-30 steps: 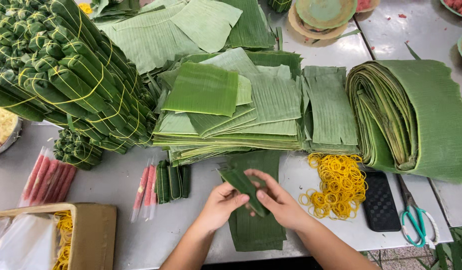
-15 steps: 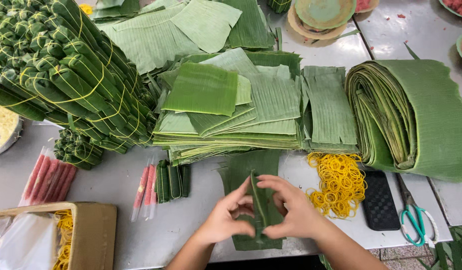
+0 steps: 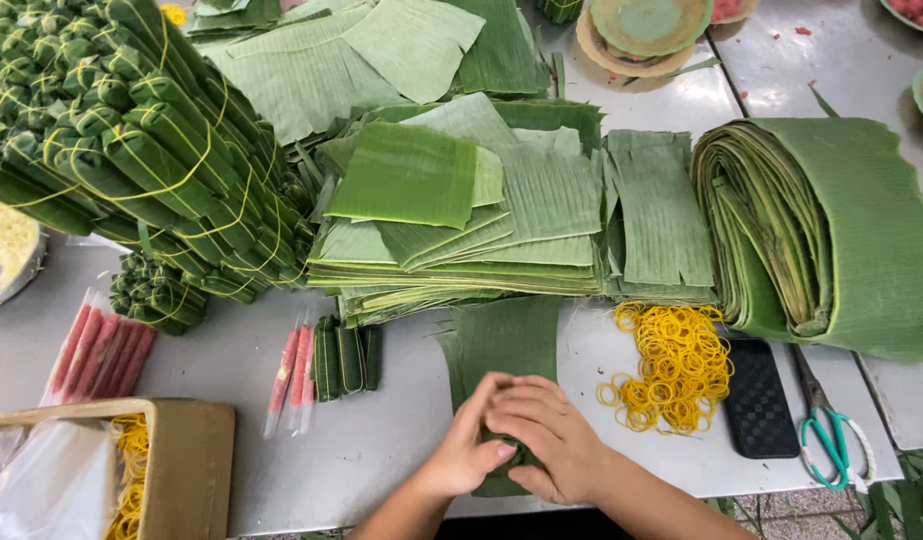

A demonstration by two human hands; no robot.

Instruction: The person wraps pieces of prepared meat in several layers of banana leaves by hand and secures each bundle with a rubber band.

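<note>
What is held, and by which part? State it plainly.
Both hands, left hand and right hand, cup a folded banana leaf piece at its near end; fingers hide the exact grip.

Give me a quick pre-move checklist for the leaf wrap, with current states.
1. Both hands on the wrap: ok. Left hand and right hand press together on the folded leaf piece.
2. Fold closed: cannot tell, the hands cover it.
3. Base leaf strip flat under the hands: ok.
4. Yellow rubber bands close by: ok, piled just right of the right hand.
5. Scissors out of the way: ok, lying beyond the black phone.
6. Finished wraps apart from the work spot: ok.
</note>
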